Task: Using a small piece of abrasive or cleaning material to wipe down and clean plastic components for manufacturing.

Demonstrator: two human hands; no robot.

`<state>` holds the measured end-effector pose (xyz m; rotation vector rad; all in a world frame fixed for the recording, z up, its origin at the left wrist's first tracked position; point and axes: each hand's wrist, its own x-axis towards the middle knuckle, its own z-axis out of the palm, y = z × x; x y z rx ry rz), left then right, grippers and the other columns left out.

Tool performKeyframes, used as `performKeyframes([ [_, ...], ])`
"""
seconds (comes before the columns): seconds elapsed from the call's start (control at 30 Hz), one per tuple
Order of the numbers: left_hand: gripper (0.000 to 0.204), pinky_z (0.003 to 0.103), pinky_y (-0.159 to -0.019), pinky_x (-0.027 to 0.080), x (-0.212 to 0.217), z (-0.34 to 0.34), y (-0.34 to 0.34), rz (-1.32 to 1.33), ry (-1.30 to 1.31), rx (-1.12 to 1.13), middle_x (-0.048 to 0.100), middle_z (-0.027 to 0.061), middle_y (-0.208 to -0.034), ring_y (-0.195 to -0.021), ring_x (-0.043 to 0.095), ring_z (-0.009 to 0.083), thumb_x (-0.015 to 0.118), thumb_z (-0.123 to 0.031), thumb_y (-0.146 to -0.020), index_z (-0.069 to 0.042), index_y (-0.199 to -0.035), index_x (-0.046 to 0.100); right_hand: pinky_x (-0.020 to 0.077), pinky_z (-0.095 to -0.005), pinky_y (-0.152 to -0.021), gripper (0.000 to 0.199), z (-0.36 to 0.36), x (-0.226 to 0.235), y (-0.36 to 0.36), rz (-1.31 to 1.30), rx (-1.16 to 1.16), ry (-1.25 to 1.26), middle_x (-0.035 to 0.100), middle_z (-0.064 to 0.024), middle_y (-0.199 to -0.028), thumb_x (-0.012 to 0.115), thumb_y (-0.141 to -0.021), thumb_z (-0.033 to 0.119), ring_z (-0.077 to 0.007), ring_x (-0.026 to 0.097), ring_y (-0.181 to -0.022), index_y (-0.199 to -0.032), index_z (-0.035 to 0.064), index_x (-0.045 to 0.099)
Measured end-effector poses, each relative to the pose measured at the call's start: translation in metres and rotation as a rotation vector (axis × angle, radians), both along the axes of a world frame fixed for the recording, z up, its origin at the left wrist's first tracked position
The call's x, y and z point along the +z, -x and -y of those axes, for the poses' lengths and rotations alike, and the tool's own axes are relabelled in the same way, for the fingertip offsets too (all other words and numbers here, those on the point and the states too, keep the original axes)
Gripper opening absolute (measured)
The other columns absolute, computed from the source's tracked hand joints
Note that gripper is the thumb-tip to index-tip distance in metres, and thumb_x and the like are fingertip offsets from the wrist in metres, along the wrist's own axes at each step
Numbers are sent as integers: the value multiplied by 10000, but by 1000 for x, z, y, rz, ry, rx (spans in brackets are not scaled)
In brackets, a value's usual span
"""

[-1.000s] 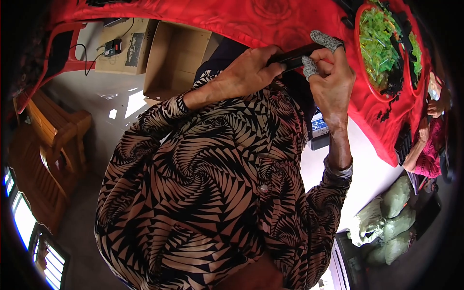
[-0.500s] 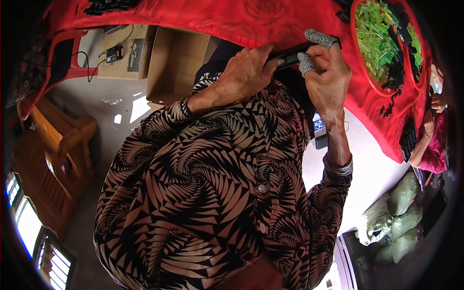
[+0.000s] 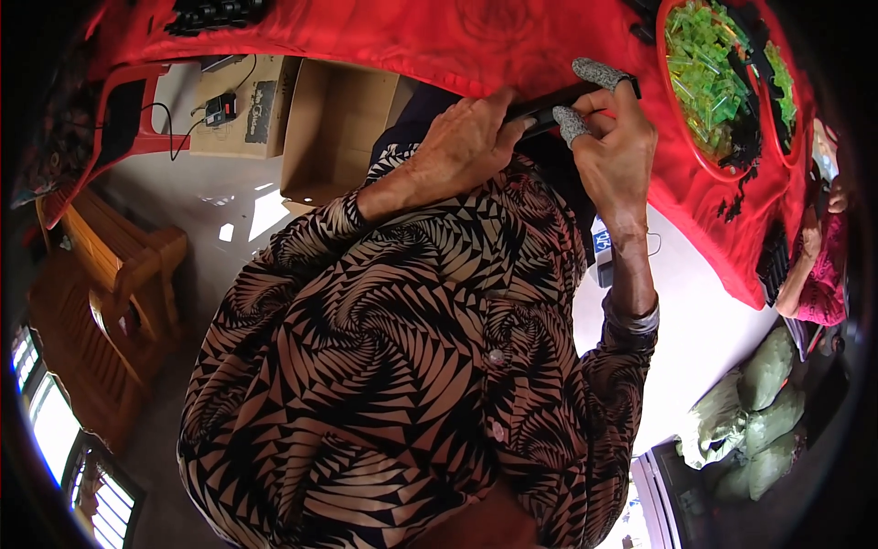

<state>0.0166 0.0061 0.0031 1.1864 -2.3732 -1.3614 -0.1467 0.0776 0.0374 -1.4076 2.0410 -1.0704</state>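
Observation:
A long black plastic strip (image 3: pixel 560 95) lies between my two hands at the edge of the red cloth. My left hand (image 3: pixel 465 142) is closed around its left end, thumb and fingers gripping it. Over the strip's right part, my right hand (image 3: pixel 615 151) is closed with thumb and forefinger bent toward it. Grey knitted finger covers sit on that forefinger (image 3: pixel 599 71) and thumb. A small bit of red shows between the right fingers; whether it is a separate piece, I cannot tell.
A red tray (image 3: pixel 666 110) of green-yellow transparent pieces (image 3: pixel 704 82) and black parts stands at the right on the red-clothed table (image 3: pixel 412 27). Black parts (image 3: pixel 215 14) lie far left. Open cardboard box (image 3: pixel 334 137) below. A co-worker's arm (image 3: pixel 805 256) is at far right, near stuffed sacks (image 3: pixel 764 412).
Both hands keep their hold on the black strip. My right hand has shifted slightly left in the picture, while the background has moved a little with the view.

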Motion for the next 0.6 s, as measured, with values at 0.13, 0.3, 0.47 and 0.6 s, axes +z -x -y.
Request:
performKeyframes([
  [0.13,251,355,-659,479,-10,3,-3,-105,-252,-33,629,129,-795,-705,595,231,535,-154,-942,4,-1138,545,489,-300,-543,353,2,4,-7,132,-9,-8,625,-92,-748,565,-687,-109,-183,665,-623,-1026,-12,576],
  [0.3,261,256,-648,467,-19,8,-11,-321,-349,-99,609,27,-804,-726,562,84,488,-48,-944,-12,-1195,552,453,-177,-593,469,1,3,-9,156,46,-2,614,-56,-897,542,-761,-183,-91,633,-730,-1197,-13,535],
  [0.47,300,258,-651,487,-15,10,-11,-321,-424,-115,617,50,-789,-721,588,96,472,-1,-927,-4,-1217,545,534,-300,-618,330,1,-3,-8,132,-49,16,625,-101,-774,527,-653,-136,-211,689,-702,-968,-48,561],
  [0.6,295,275,-653,490,-25,4,-11,-340,-383,-94,618,75,-761,-699,592,114,469,-22,-932,8,-1217,536,545,-321,-626,289,1,-8,-7,26,-28,18,627,-122,-780,513,-625,-130,-235,687,-710,-903,-56,543],
])
